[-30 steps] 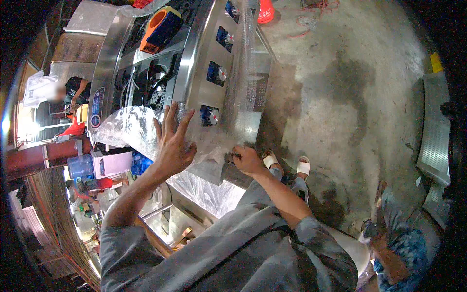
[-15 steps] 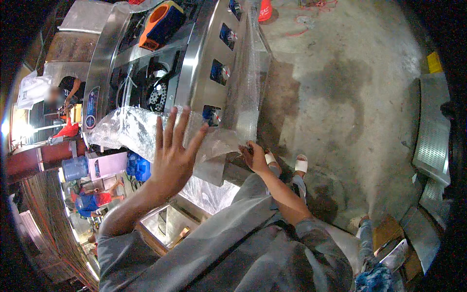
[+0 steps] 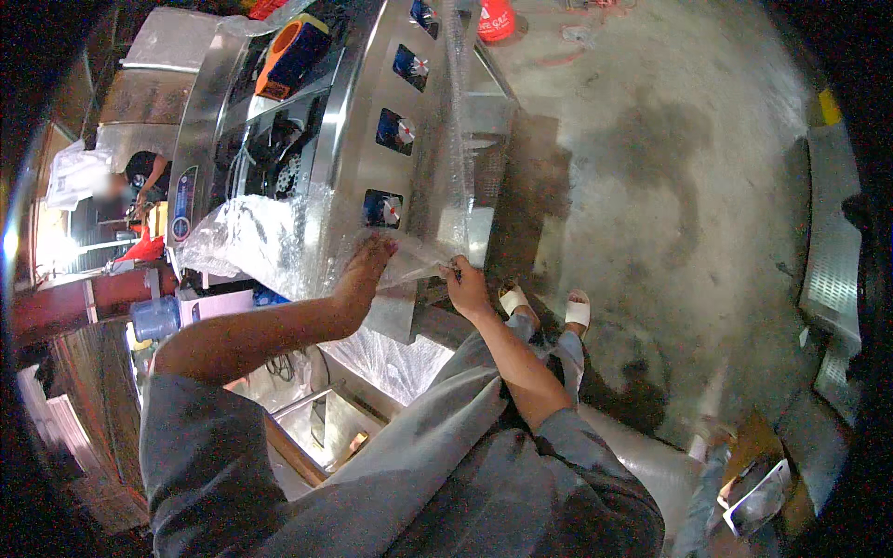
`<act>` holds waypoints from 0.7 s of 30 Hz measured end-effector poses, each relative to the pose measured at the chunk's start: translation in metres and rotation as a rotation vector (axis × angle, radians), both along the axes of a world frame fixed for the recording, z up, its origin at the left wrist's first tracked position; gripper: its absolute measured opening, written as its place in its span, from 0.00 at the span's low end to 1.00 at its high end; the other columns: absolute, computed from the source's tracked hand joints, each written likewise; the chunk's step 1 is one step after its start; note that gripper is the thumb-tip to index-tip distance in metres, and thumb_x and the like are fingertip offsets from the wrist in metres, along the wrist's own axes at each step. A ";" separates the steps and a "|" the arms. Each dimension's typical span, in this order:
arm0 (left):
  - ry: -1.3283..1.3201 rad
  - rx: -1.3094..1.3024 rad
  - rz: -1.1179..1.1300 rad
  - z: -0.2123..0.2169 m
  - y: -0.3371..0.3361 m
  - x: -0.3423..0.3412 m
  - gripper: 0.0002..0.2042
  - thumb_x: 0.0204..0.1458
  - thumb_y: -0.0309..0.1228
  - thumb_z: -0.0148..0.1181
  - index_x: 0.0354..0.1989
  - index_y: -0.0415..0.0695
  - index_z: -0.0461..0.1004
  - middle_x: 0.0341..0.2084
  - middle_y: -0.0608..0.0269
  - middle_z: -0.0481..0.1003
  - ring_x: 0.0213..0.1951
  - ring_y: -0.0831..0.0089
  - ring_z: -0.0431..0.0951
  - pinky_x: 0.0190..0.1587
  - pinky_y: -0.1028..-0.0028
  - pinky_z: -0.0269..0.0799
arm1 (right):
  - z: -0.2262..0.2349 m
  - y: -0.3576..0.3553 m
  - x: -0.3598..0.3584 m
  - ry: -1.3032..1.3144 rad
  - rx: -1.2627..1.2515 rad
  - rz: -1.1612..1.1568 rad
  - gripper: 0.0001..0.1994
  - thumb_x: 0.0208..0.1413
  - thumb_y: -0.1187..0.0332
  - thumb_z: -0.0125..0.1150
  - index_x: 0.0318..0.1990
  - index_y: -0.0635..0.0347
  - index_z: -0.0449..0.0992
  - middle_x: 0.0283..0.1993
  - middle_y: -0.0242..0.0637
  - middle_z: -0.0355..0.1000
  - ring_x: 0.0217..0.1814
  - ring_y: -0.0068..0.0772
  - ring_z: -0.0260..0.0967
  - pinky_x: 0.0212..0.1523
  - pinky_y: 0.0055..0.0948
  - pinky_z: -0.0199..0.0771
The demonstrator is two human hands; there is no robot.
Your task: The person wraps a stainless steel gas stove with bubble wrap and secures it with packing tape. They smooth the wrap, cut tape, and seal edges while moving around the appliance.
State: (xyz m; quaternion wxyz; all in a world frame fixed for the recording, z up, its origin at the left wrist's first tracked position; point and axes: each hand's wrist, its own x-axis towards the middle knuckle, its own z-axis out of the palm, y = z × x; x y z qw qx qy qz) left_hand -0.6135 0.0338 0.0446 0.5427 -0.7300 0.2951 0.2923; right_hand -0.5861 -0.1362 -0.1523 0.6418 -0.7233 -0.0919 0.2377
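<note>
- Since half a second ago, the left hand (image 3: 365, 272) has gone from spread wide with fingers fanned over the plastic to a flatter, closed-up shape, its fingertips now at the lowest knob panel of the steel cooker (image 3: 372, 112).
- Head view: the left hand presses against the clear plastic film (image 3: 423, 251) where it lies over the cooker's front edge; whether the fingers pinch the film or only press on it, I cannot tell.
- The right hand (image 3: 468, 286) is closed around the film's lower corner, thumb and fingers pinched on it, just beside the left hand.
- The film runs up from both hands as a tall, see-through sheet along the cooker's front face, in front of the row of knob panels.
- More crumpled plastic (image 3: 244, 240) lies on the cooker's top, left of the left hand.
- White sandals (image 3: 544, 304) stand on the stained concrete floor (image 3: 670, 186) below the right hand.
</note>
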 end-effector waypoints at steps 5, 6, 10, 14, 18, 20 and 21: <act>0.022 0.008 0.242 0.006 -0.001 0.034 0.24 0.52 0.34 0.50 0.58 0.37 0.64 0.55 0.42 0.66 0.56 0.50 0.66 0.58 0.53 0.61 | 0.036 -0.004 -0.010 -0.260 0.006 0.261 0.14 0.56 0.69 0.59 0.48 0.61 0.68 0.40 0.53 0.72 0.45 0.60 0.70 0.42 0.52 0.70; 0.049 0.015 0.249 0.005 0.000 0.040 0.24 0.51 0.34 0.50 0.57 0.37 0.64 0.53 0.41 0.66 0.55 0.49 0.66 0.57 0.53 0.62 | 0.041 -0.003 -0.009 -0.314 0.034 0.269 0.15 0.55 0.69 0.59 0.48 0.60 0.68 0.41 0.52 0.72 0.46 0.60 0.70 0.43 0.51 0.71; 0.241 0.087 0.260 0.016 -0.015 0.059 0.22 0.47 0.36 0.56 0.51 0.40 0.73 0.49 0.43 0.71 0.54 0.51 0.69 0.55 0.52 0.64 | 0.050 0.019 -0.021 -0.550 0.114 0.201 0.17 0.54 0.69 0.59 0.52 0.58 0.68 0.42 0.49 0.72 0.45 0.57 0.71 0.43 0.49 0.73; 0.425 0.056 0.368 0.041 -0.043 0.094 0.14 0.56 0.37 0.55 0.45 0.49 0.83 0.49 0.61 0.79 0.56 0.60 0.74 0.60 0.59 0.63 | 0.048 0.060 -0.012 -0.546 0.117 0.359 0.16 0.56 0.69 0.58 0.52 0.57 0.69 0.42 0.49 0.73 0.45 0.56 0.72 0.41 0.48 0.75; 0.424 -0.034 0.518 0.043 -0.041 0.085 0.12 0.53 0.37 0.57 0.40 0.48 0.84 0.48 0.58 0.80 0.51 0.60 0.78 0.58 0.62 0.66 | 0.105 0.061 -0.007 -0.340 -0.065 0.637 0.14 0.60 0.65 0.52 0.52 0.56 0.71 0.47 0.49 0.73 0.50 0.53 0.71 0.46 0.47 0.74; 0.364 -0.121 0.393 0.052 -0.051 0.091 0.11 0.52 0.37 0.59 0.38 0.48 0.84 0.46 0.57 0.80 0.49 0.60 0.79 0.55 0.62 0.69 | 0.076 0.083 -0.019 -0.600 -0.061 0.478 0.14 0.63 0.61 0.48 0.52 0.56 0.71 0.51 0.48 0.72 0.54 0.49 0.70 0.50 0.46 0.72; 0.318 -0.191 0.280 0.051 -0.047 0.082 0.11 0.51 0.37 0.59 0.37 0.48 0.83 0.44 0.57 0.80 0.47 0.60 0.79 0.53 0.62 0.70 | 0.077 0.091 -0.036 -0.529 0.090 0.346 0.15 0.64 0.60 0.47 0.52 0.56 0.71 0.53 0.47 0.71 0.56 0.47 0.68 0.53 0.45 0.70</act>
